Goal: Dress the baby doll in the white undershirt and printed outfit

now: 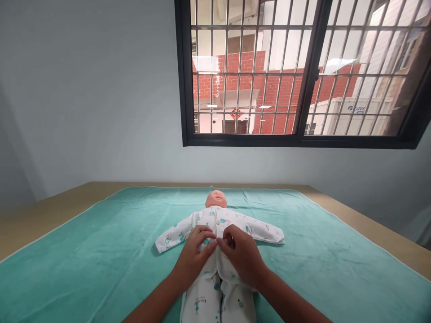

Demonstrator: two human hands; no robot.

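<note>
A baby doll (216,198) lies on its back on a teal towel (107,251), head toward the wall. It wears a white printed romper (215,222) with sleeves spread out to both sides. My left hand (195,251) and my right hand (240,251) meet over the doll's belly. Both have their fingers curled and pinched on the front of the romper along its middle button line. The doll's own hands are hidden inside the sleeves.
The towel covers a tan table (50,211) set against a pale wall. Above is a barred window (303,72) with brick buildings outside. Bare towel lies to the left and right of the doll.
</note>
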